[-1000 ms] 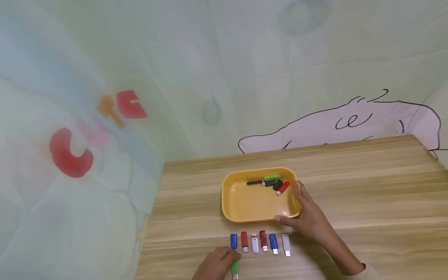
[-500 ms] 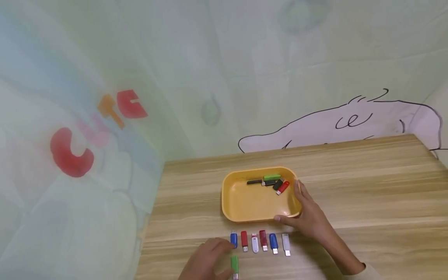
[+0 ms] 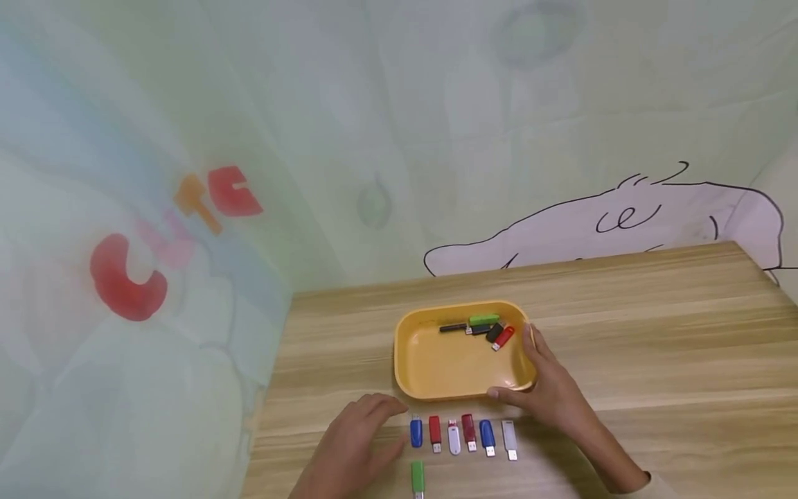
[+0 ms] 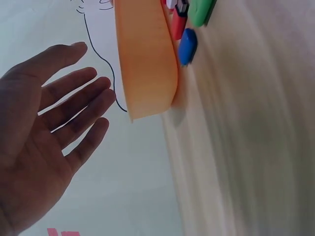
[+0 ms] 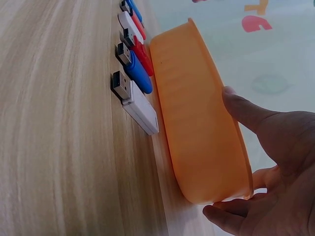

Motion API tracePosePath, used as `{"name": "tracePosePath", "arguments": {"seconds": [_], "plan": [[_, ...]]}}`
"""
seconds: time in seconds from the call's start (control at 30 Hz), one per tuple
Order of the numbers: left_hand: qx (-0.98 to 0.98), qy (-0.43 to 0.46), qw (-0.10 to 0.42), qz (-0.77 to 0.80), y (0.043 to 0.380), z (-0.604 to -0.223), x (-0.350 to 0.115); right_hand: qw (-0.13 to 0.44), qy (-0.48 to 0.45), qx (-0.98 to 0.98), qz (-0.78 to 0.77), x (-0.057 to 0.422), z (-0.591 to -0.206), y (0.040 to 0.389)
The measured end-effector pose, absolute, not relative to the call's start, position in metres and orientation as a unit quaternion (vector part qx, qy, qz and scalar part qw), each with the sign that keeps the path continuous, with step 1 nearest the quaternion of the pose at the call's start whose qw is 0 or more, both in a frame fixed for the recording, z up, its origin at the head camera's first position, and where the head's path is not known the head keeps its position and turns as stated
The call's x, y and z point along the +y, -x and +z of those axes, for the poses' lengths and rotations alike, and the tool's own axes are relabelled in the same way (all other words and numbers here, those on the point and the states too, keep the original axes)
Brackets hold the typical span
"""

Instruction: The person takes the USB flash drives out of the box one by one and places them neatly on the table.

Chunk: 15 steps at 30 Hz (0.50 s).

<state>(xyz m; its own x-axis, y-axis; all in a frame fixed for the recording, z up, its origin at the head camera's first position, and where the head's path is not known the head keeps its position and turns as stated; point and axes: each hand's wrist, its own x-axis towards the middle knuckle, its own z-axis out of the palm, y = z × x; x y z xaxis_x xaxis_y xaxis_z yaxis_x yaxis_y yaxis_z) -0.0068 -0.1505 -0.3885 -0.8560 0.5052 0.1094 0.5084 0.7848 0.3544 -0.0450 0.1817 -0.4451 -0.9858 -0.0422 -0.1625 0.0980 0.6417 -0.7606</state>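
My left hand hovers over the table just left of a blue USB stick; its fingers are apart and hold nothing. A green USB stick lies below that blue one. My right hand holds the right end of a yellow plastic tray, thumb at the front rim and fingers at the side. In front of the tray, a row continues rightward with a red stick, a white one, a dark red one, another blue one and a silver-grey one.
Inside the tray, at its back right, lie a green stick, a red stick and several black ones. The wooden table meets a printed cloth backdrop at the back and left.
My left hand has let go of the green stick and drawn back up and to the left, its fingers spreading. My right hand and the tray stay in place.
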Motion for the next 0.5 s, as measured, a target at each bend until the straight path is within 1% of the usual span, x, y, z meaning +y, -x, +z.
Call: {"name": "tracePosePath", "arguments": {"seconds": [0.17, 0.3, 0.5], "plan": [[-0.949, 0.26, -0.014, -0.179, 0.018, -0.382, -0.148, 0.079, -0.014, 0.902, -0.425, 0.182, -0.444, 0.045], [-0.947, 0.272, 0.002, -0.169, 0.03, -0.38, -0.143, 0.08, -0.015, 0.902, -0.424, 0.182, -0.444, 0.044], [-0.95, 0.267, 0.026, -0.157, 0.048, -0.377, -0.133, 0.081, -0.018, 0.904, -0.419, 0.182, -0.443, 0.045]]}}
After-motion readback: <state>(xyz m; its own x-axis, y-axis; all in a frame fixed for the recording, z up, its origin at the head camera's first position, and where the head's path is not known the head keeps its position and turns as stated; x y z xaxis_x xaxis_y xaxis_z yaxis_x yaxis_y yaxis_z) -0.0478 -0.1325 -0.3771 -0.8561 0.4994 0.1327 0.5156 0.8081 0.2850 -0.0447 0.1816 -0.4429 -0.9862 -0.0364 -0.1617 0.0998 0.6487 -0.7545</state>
